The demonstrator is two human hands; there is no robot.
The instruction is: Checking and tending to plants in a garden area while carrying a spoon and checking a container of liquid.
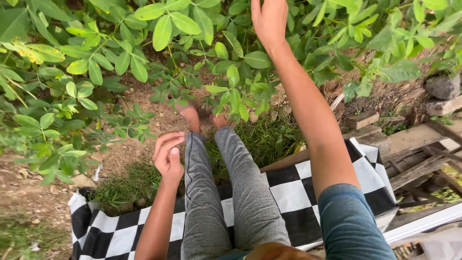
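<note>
My right hand (269, 18) stretches to the top centre of the frame, fingers loose among the green leaves (231, 72), gripping nothing I can see. My left hand (168, 154) hovers left of centre, fingers curled, empty, above bare soil (144, 106). The checkered cloth (288, 192) under my legs ends at grass (269, 139); planks (423, 159) hem in the right.

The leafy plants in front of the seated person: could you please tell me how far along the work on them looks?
Done: nothing picked or gathered shows on the checkered cloth. In hand: the right hand reaches up into the leafy plants; the left hand is loosely cupped by the knee, its contents not visible. Left: the foliage looks full and untouched.
</note>
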